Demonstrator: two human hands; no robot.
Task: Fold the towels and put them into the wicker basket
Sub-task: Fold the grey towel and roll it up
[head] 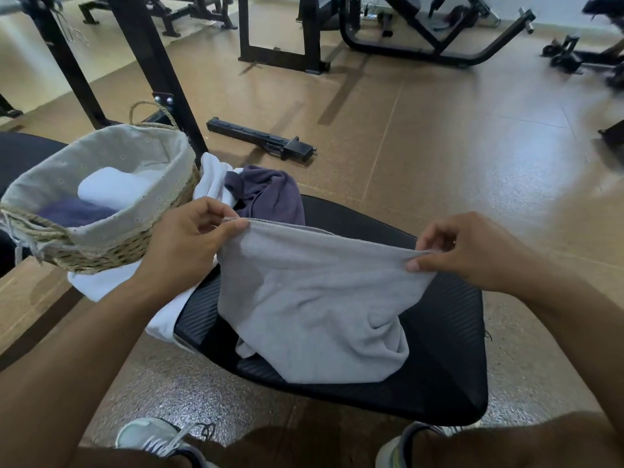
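Grey towel (pixel 304 298), pinched at its top corners by both hands' fingers (pixel 233 228), may fold crooked because its bottom lies bunched below them.

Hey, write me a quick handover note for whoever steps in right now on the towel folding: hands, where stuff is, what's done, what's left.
Left hand and right hand each pinch a top corner of the grey towel, holding it up with its lower part bunched on the black bench pad.
The wicker basket stands at the left and already holds a folded white towel and a folded purple towel.
Unfolded: a purple towel and a white towel heaped beside the basket, plus white cloth under it.
Left: fold the grey towel, put it in the basket, then the others.
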